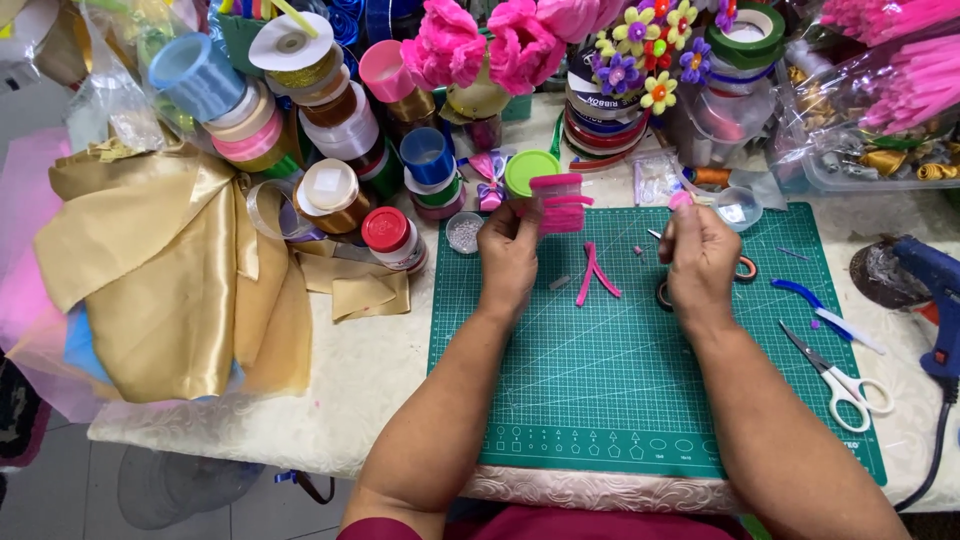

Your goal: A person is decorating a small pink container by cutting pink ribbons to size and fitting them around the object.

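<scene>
Head view, from left to right: gold satin cloth [170, 270] lies heaped on the far-left tabletop [360, 380], and ribbon spools [300, 110] are stacked beyond it. A red-capped jar [392, 238] stands near the left edge of the green cutting mat [620, 390]. Over the far part of that mat your left hand [507, 255] is closed, pinching a pink folded ribbon piece [560, 203] between thumb and fingertips, held up off the mat. Just beyond it stands a green lid [530, 170]. Between your hands, two loose pink strips [593, 275] lie on the mat. Your right hand [700, 250] is closed too, gripping a small pink bit [681, 200] at its fingertips, apart from the folded piece. Further right lie blue-handled pliers [815, 305], white-handled scissors [840, 375] and, at the edge, a blue glue gun [935, 290]. By the look of it you are mid-assembly, building up the folded piece. Joining the small bit to it would call for a steady, aligned pinch.
</scene>
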